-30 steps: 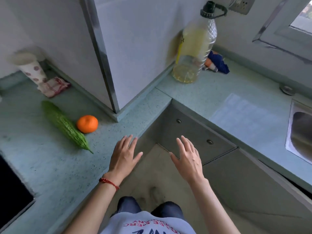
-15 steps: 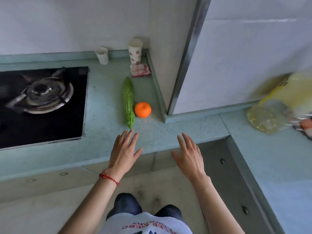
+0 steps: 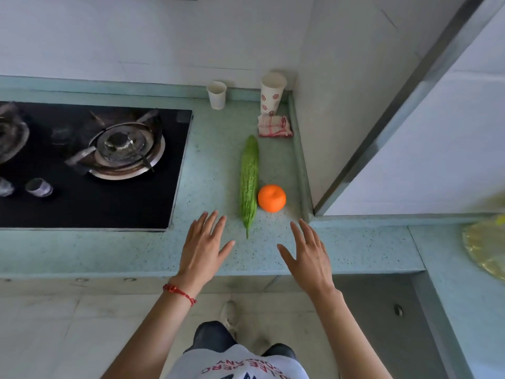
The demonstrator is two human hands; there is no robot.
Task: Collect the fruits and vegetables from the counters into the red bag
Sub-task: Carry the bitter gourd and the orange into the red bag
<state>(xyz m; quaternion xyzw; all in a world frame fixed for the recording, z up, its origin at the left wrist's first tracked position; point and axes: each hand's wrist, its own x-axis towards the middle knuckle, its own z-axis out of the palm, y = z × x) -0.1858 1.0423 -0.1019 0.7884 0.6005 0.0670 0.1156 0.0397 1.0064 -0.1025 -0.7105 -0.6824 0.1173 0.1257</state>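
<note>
Both hands hover over the front edge of the pale green counter, palms down. The left hand has its fingers spread and relaxed, grasping nothing; the right hand is the same, loose and empty. Between them, a little further back, lies the bitter gourd, lengthwise, its pointed tip aimed at the person. The orange sits just beside it on the right, near the corner wall. Behind them: a folded checked cloth, 2 paper cups, and the gas hob off to the left.
</note>
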